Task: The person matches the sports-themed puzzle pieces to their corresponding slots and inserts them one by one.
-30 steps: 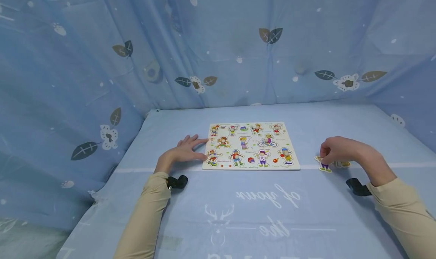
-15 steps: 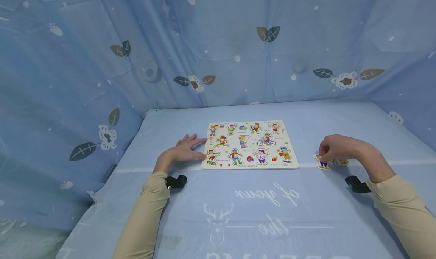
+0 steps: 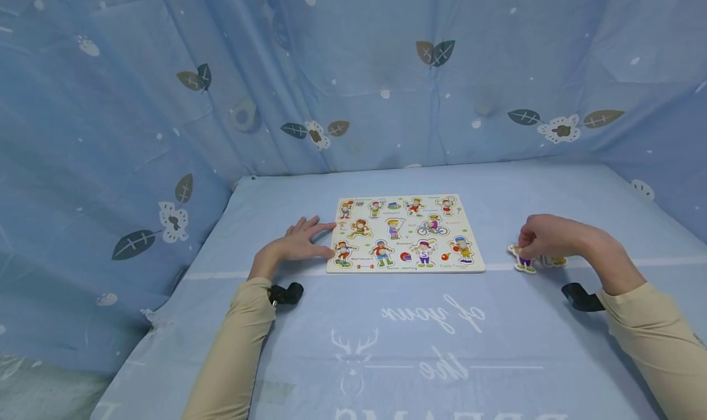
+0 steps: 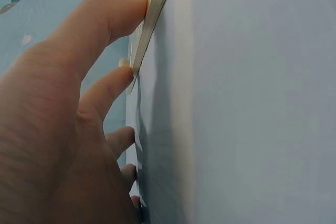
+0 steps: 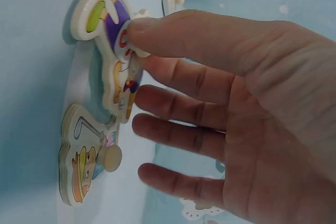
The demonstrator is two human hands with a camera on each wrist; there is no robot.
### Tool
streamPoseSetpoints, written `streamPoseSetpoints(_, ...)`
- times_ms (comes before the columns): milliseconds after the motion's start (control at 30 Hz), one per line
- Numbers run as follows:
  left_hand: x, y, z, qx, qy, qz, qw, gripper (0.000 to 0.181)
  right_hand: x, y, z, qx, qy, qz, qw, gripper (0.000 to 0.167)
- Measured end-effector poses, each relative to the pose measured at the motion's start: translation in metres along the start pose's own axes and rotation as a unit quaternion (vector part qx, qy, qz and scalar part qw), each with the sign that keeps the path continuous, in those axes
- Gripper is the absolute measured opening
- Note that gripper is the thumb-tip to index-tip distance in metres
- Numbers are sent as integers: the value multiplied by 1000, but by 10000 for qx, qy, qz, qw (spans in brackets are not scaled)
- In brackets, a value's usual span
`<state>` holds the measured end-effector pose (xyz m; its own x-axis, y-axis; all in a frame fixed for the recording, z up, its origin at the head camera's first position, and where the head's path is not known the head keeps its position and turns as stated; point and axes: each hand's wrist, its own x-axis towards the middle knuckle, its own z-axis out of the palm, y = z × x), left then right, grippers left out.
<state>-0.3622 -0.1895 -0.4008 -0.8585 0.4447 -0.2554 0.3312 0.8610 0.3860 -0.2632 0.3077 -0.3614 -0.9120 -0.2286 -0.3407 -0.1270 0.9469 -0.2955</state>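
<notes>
My left hand (image 3: 298, 245) lies beside the puzzle board (image 3: 405, 268), with thumb and index fingertip touching its left edge. In the left wrist view, the fingers (image 4: 107, 88) are spread and mostly straight against the board's rim (image 4: 153, 17). At the right, my right hand (image 3: 558, 241) pinches a puzzle piece (image 3: 525, 265) between thumb and index finger. That puzzle piece (image 5: 116, 24) has purple trousers, green shoes and a white shirt with a red letter; the fingertips hide its knob. Just beside it lies a golfer puzzle piece (image 5: 86, 156) with a round knob.
Several knobbed sports figures, such as a cyclist (image 3: 433, 225), sit on the board. A light blue printed cloth (image 3: 420, 340) covers the table. Blue curtains (image 3: 359, 88) hang behind and at the sides. Each wrist wears a black camera (image 3: 287, 293).
My right hand has risen slightly, and the pinched puzzle piece has tilted a little with it. The left hand stays at the board's edge. The head view has shifted slightly.
</notes>
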Motion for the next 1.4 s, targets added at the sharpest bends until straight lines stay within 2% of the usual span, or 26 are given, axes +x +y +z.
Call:
streamPoseSetpoints(133,0,0,0,-4,-14,-27,10000,85,-1,-2,1,-15,224,-138,9997,18)
streamPoseSetpoints(367,1,-2,0,-6,-26,-85,10000,85,1,-5,1,-114,397,-230,9989,19)
streamPoseSetpoints(767,-1,0,-1,23,-48,-71,10000,86,9,-13,4,-285,825,-359,9955,13)
streamPoseSetpoints(1400,-3,3,-2,-11,-51,-27,10000,86,9,-23,1,-97,1292,-491,9904,14)
